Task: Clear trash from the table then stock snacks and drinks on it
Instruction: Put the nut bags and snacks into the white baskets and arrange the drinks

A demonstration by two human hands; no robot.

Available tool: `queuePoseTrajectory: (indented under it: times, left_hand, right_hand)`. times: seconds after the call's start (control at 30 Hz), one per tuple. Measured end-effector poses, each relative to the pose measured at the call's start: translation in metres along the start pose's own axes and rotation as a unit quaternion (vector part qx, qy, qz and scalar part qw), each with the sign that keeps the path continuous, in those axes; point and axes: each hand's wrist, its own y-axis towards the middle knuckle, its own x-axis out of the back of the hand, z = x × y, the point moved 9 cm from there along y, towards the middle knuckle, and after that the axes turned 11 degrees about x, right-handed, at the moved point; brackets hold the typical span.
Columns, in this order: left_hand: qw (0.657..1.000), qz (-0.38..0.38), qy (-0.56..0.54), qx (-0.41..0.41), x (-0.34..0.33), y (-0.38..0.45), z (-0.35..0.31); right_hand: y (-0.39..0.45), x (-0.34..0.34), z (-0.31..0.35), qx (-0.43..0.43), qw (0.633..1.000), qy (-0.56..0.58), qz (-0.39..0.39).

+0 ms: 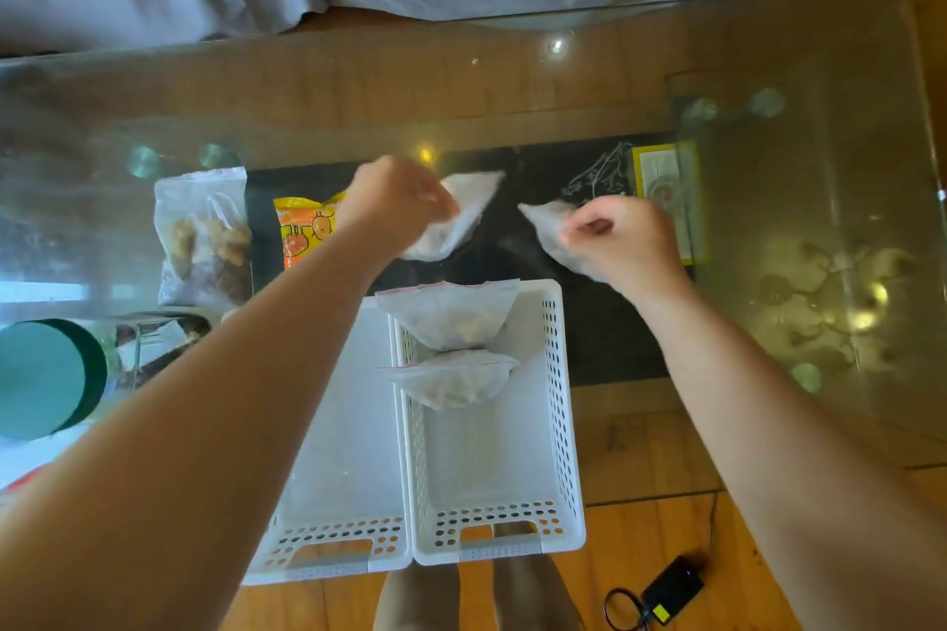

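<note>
Head view: both hands (397, 202) (622, 233) clamped on snack bags (461, 215) beyond white baskets (558, 405).

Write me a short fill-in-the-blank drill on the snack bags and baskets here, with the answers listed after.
1. Each hand, left hand and right hand, holds one clear ____.
2. The right white basket contains ____ zip bags.
3. The orange snack packet lies to the ____ of the left hand.

Answers: bag; two; left
</note>
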Motion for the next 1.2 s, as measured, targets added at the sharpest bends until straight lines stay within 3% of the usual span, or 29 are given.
queuePoseTrajectory:
  times: [0.07,0.13,0.2,0.3,0.4,0.57,0.73,0.93,1.07,1.2]
  left_hand:
    - [1.0,0.01,0.002,-0.017,-0.005,-0.005,-0.007]
    - [0.999,-0.037,-0.027,-0.002,0.012,-0.002,-0.002]
    - [0.997,-0.054,-0.042,-0.024,0.025,-0.004,0.0]
    - [0.994,-0.041,-0.027,-0.097,0.027,-0.018,-0.011]
    - [0.989,-0.074,-0.042,-0.119,0.036,-0.024,-0.009]
    - [0.995,-0.082,0.044,-0.045,0.025,-0.008,0.016]
    - [0.99,-0.119,0.02,-0.074,0.035,-0.006,0.011]
    - [0.997,-0.065,-0.023,-0.031,0.029,-0.001,0.018]
    - [0.999,-0.022,0.04,-0.007,0.015,0.005,0.017]
    - [0.998,-0.043,0.028,-0.024,0.023,-0.01,0.011]
  right_hand:
    - [-0.005,-0.004,-0.001,-0.006,1.0,0.011,-0.012]
    - [-0.006,0.018,-0.01,-0.036,0.994,0.022,-0.097]
    - [-0.006,0.032,-0.006,-0.026,0.991,0.034,-0.125]
    - [-0.008,0.045,0.02,0.046,0.991,0.031,-0.12]
    - [-0.011,0.051,0.025,0.074,0.99,0.003,-0.12]
    - [-0.005,0.03,-0.015,-0.014,0.993,-0.102,-0.054]
    - [-0.006,0.04,-0.004,0.043,0.988,-0.102,-0.107]
    - [-0.003,0.024,-0.016,-0.001,0.993,-0.108,-0.041]
    - [0.001,0.024,-0.011,0.006,0.989,-0.137,-0.049]
    - [-0.013,0.036,-0.004,0.011,0.993,-0.079,-0.091]
